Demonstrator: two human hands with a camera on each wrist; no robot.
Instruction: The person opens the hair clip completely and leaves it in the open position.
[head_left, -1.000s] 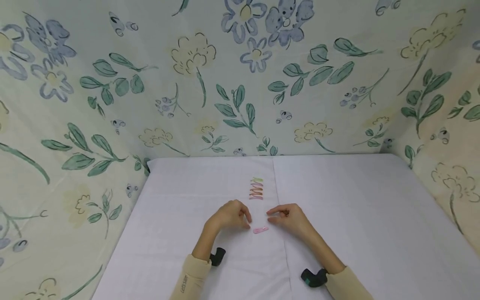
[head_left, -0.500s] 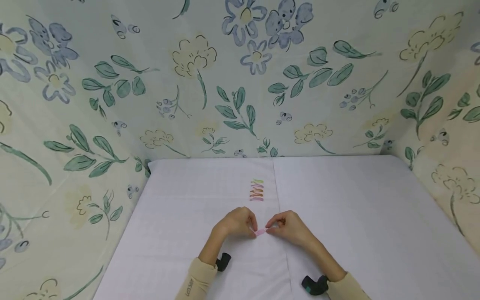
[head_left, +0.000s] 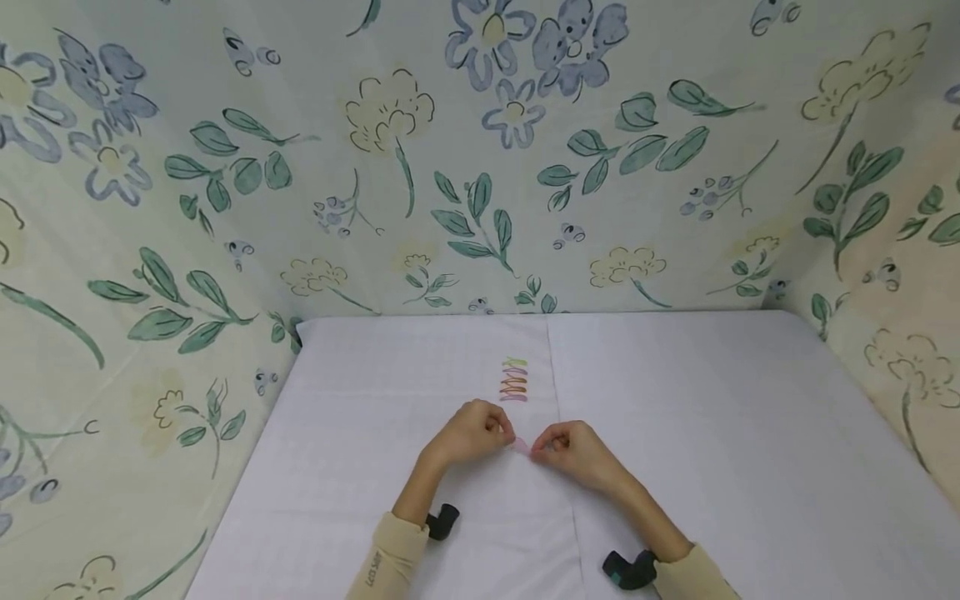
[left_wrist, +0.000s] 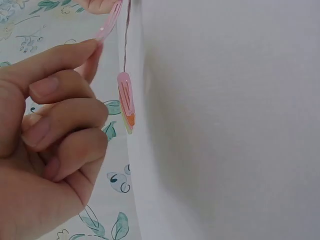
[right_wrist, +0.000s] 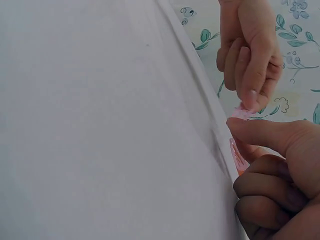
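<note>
A pink snap hair clip (head_left: 522, 446) hangs between both hands near the middle of the table. My left hand (head_left: 471, 433) pinches one end between thumb and index finger, its other fingers curled, as the left wrist view shows. At the opposite end my right hand (head_left: 581, 454) pinches the clip with thumb and index finger. In the right wrist view fingertips cover much of the clip (right_wrist: 241, 113). Beyond the hands, several snap hair clips (head_left: 513, 381) lie in a column, green at the far end, orange and brown midway, pink nearest.
A white cloth (head_left: 675, 417) covers the table, with a seam running front to back right of the clips. Floral fabric (head_left: 300, 167) hangs behind and at the sides. Black wrist cameras (head_left: 442, 522) sit on both forearms.
Both hands came in to the pink hair clip lying on the cloth and took hold of its ends. The clip has since moved up and slightly away from me; the column of clips stays put.
</note>
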